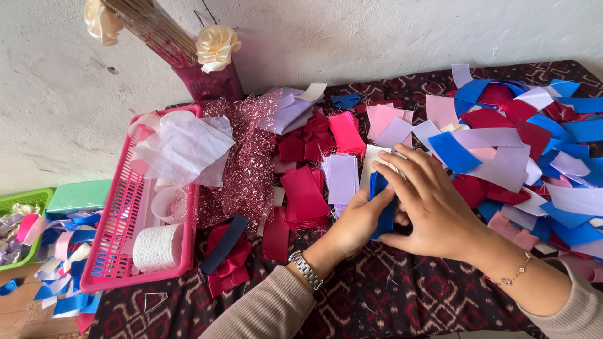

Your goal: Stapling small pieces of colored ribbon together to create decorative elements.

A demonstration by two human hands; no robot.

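My left hand (357, 221) and right hand (433, 210) meet over the middle of the table (389, 295), both with fingers closed on a small stack of blue ribbon pieces (381, 210). The left fingers cup it from the side and beneath; the right fingers press over its top and far edge. Just beyond lie a lilac stack (341, 177) and a dark pink stack (304, 196). To the right spreads a loose heap of blue, red and lilac ribbon pieces (534, 150). At the left stands a pink basket (119, 251) holding a white roll (157, 247) and crumpled tissue (185, 147).
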